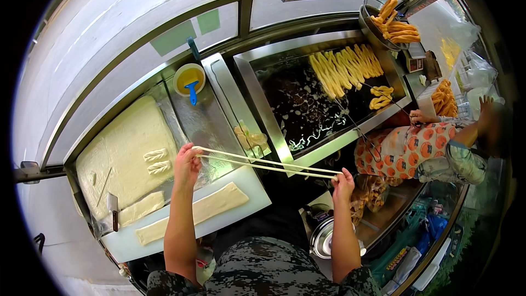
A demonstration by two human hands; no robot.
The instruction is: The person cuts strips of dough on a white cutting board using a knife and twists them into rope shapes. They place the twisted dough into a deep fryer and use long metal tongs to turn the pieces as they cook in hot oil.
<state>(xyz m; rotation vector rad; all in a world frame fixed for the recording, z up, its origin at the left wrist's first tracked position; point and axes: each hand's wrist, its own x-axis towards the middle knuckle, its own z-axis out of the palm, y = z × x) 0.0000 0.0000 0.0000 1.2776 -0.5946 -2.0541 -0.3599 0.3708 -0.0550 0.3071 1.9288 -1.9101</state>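
A long pale strip of dough, doubled into two strands, stretches between my two hands. My left hand pinches one end above the work surface. Over by the near edge of the fryer, my right hand grips the other end. Below my left hand lies a flat dough band on a white cutting board. A big slab of dough is to the left, with short twisted dough pieces on it. Several dough sticks float in the fryer's dark oil.
A cleaver rests beside the slab. Behind it stands a tub of yellow liquid with a blue brush. Fried sticks fill a wire basket at the far right. A co-worker in a patterned apron stands at right, near long tongs.
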